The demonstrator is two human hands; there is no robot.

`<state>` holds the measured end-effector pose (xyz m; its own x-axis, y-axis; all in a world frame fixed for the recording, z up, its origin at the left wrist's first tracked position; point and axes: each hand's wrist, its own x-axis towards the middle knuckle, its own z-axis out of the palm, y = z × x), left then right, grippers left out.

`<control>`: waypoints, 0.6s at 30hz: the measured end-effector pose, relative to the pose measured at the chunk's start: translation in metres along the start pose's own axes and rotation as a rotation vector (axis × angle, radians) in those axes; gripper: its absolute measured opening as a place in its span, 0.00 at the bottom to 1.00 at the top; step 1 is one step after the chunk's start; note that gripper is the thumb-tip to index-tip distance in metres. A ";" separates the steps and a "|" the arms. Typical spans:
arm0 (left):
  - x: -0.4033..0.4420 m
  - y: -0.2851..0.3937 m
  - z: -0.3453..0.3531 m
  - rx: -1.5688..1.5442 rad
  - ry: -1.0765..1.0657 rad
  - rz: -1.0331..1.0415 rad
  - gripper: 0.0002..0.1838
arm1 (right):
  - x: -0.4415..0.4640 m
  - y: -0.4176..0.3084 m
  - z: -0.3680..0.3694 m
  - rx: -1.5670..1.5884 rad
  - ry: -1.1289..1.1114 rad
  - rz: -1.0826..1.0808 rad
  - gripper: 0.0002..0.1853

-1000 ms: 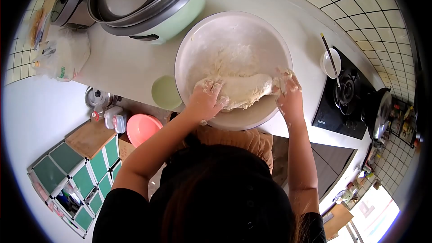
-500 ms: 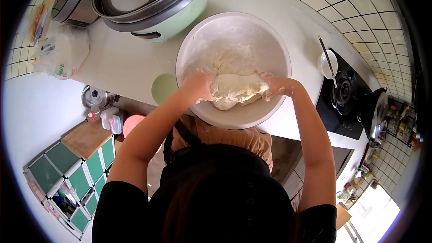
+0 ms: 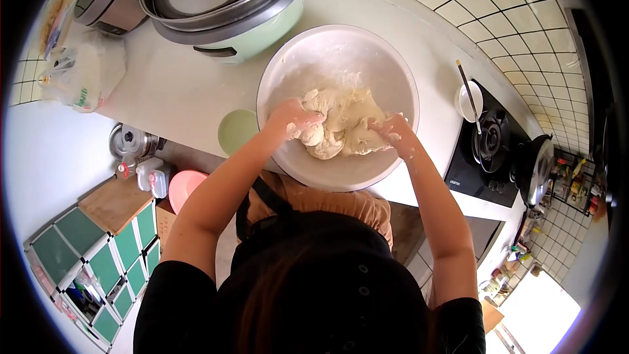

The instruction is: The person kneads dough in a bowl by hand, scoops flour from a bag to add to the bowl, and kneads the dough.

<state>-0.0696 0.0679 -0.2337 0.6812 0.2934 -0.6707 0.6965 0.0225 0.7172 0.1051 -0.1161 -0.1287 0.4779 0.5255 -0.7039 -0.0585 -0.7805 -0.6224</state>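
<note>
A lump of rough, pale dough (image 3: pixel 341 122) lies in a wide white basin (image 3: pixel 393 72), which has flour smeared on its inner wall. My left hand (image 3: pixel 295 120) grips the dough's left side, its fingers curled into it and bits of dough stuck to the skin. On the opposite side my right hand (image 3: pixel 395 132) is closed on the dough's right edge, also coated with dough. Some of the fingertips are buried in the dough and hidden.
A light green bowl (image 3: pixel 237 132) stands left of the basin. Behind it is a large green electric pot (image 3: pixel 262 42) with a steel lid. A white bowl with chopsticks (image 3: pixel 468 101) sits beside the black stove (image 3: pixel 481 164) at right. A plastic bag (image 3: pixel 85 72) lies at far left.
The dough has gone from a smooth folded roll to a wider, uneven spread. My right hand has moved slightly inward, and my left fingers now press further into the dough.
</note>
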 end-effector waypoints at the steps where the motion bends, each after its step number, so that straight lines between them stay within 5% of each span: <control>1: 0.001 -0.001 0.003 -0.018 0.036 0.004 0.24 | -0.007 -0.015 0.000 0.032 -0.013 0.038 0.15; 2: 0.000 -0.001 0.007 -0.035 0.072 0.008 0.24 | -0.010 -0.022 0.001 0.066 -0.027 0.075 0.14; 5: -0.033 0.042 0.009 -0.752 0.030 -0.130 0.19 | 0.000 -0.025 0.003 0.092 -0.116 -0.025 0.14; 8: -0.044 0.056 0.004 -1.021 0.072 -0.003 0.13 | -0.001 -0.041 0.017 0.433 -0.130 -0.087 0.17; 14: -0.028 0.059 -0.021 0.000 0.001 0.206 0.22 | 0.022 -0.058 0.030 -0.408 0.012 -0.218 0.15; 18: -0.019 0.062 -0.019 0.275 0.178 0.191 0.23 | 0.048 -0.041 0.065 -0.840 0.236 -0.343 0.11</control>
<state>-0.0439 0.0823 -0.1728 0.7716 0.4296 -0.4690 0.6116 -0.2988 0.7325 0.0734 -0.0372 -0.1592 0.5223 0.7620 -0.3828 0.7267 -0.6326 -0.2678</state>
